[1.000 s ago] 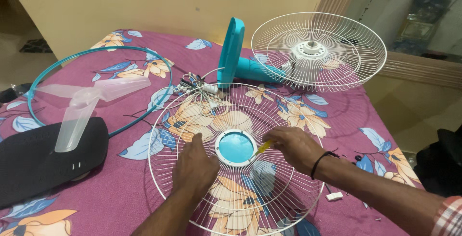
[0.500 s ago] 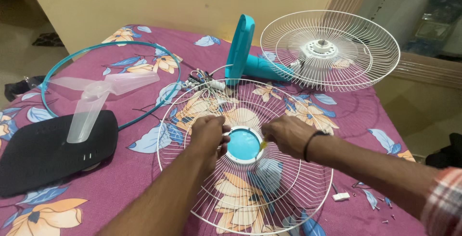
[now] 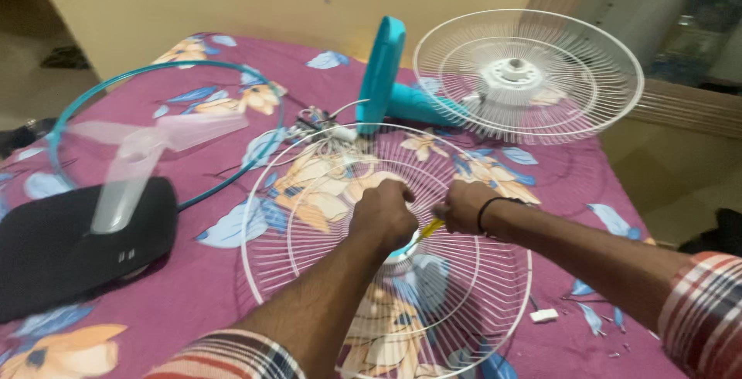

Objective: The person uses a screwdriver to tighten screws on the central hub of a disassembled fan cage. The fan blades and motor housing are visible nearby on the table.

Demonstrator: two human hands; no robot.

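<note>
The white wire fan guard [image 3: 309, 271] lies flat on the bed [image 3: 201, 302], domed side up, and its teal centre hub [image 3: 402, 251] sits directly beneath both hands, almost wholly hidden by them. The left hand [image 3: 382, 213] rests closed over the hub from the near-left side, knuckles up, fingers curled down onto the ring of the guard; what it grips under the palm cannot be made out. The right hand [image 3: 462, 205] comes in from the right, just beside the left and nearly touching it, closed around a yellow-handled tool [image 3: 430, 229]. The tool's long axis slants down and toward the left hand, its tip aimed at the hub's right edge. So both hands meet over the centre, the right one a little farther out along the spokes.

Beyond the hands, away from the person, a teal fan body [image 3: 382, 78] lies on its side with the rear guard [image 3: 529, 78] attached, a bundle of wires [image 3: 321, 124] between it and the flat guard. Left of the left hand lie a teal rim ring [image 3: 267, 101], clear fan blades [image 3: 135, 159] and a black base [image 3: 69, 240]. Right of the right forearm, small screws [image 3: 618, 348] and a white plastic piece [image 3: 544, 316] are scattered on the bedspread.
</note>
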